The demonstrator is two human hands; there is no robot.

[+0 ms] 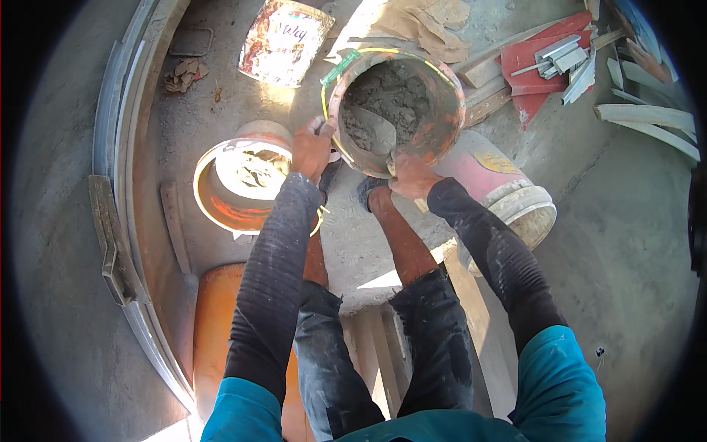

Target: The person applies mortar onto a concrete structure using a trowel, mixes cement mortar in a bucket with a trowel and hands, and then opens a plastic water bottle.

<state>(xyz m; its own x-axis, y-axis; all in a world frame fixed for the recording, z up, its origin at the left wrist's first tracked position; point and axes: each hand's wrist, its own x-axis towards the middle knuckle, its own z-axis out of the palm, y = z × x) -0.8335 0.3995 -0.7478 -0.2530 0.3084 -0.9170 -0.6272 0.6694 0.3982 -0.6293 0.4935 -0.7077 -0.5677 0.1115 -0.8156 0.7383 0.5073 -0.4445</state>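
Orange barrel, lower left: partly covered by the left sleeve. Orange bucket is seen beside the left forearm; its contents are washed out by glare. Mix bucket is gripped at its left rim by the left hand; some fingers hidden. It is positioned just ahead of and between the hands, which are kept apart. Trowel blade is partly sunk in the grey mix; its handle is mostly hidden by the right hand, closed around it at the near rim. Pale bucket at right is partly blocked by the right sleeve.
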